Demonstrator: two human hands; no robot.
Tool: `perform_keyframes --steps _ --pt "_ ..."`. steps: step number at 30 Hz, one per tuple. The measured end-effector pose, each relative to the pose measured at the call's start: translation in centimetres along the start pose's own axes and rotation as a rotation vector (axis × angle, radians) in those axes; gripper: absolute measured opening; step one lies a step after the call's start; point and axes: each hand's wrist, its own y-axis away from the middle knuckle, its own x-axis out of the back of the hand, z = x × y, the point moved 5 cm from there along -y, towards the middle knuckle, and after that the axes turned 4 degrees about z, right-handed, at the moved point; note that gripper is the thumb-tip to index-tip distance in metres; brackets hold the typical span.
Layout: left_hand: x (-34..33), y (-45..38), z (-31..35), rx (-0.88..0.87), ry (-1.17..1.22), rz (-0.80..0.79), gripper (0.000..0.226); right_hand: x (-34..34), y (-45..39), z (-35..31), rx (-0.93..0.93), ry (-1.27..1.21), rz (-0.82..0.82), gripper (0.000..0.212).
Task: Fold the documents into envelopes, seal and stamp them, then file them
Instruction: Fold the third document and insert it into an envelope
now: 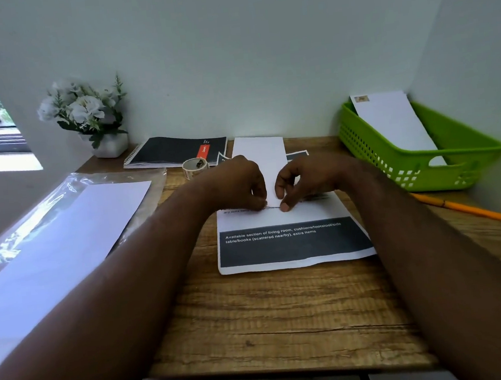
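Wood-grain counter [284, 308] against a pale wall, and both hands are working at its middle. Left hand [239, 184] and right hand [306, 179] sit close together, fingers curled, each pinching the near end of a white envelope [260, 155] that runs away toward the wall. It lies over a printed document [293, 240] with dark bands. Off to the right, a green basket [422, 156] holds a stamped envelope [395, 122]. Stamp roll [195, 167] just left of the hands, notebook [176, 151] behind it, pencil [466, 209] at right.
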Motion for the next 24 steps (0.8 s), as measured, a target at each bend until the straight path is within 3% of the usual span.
perform_keyframes --steps 4,7,10,13,16,19,22,24 --pt "0.5 0.2 0.4 -0.024 -0.015 0.072 0.018 0.0 -0.3 0.3 0.026 0.026 0.022 0.024" --pt "0.8 0.3 0.5 -0.028 0.020 0.127 0.021 0.5 -0.8 0.2 0.087 0.066 0.157 0.008" --pt "0.7 0.1 0.4 0.009 -0.035 0.163 0.023 1.4 -0.9 0.0 0.154 0.036 0.311 0.010" --pt "2.3 0.4 0.7 0.035 -0.127 0.432 0.018 3.0 -0.2 -0.8 0.274 -0.172 0.607 0.021" --pt "4.7 2.0 0.4 0.055 0.232 0.891 0.011 5.2 1.8 -1.1 0.406 -0.371 1.069 0.037" --pt "6.2 3.6 -1.7 0.170 0.720 1.206 0.007 6.8 3.2 -0.4 0.417 -0.343 1.379 0.028" --pt "5.2 3.8 -4.5 0.445 0.950 1.296 0.023 6.5 3.2 1.2 0.315 -0.103 1.524 0.028" --pt "3.0 3.4 -6.1 0.695 1.036 1.165 0.032 5.3 1.7 2.6 0.170 0.084 1.397 0.040"
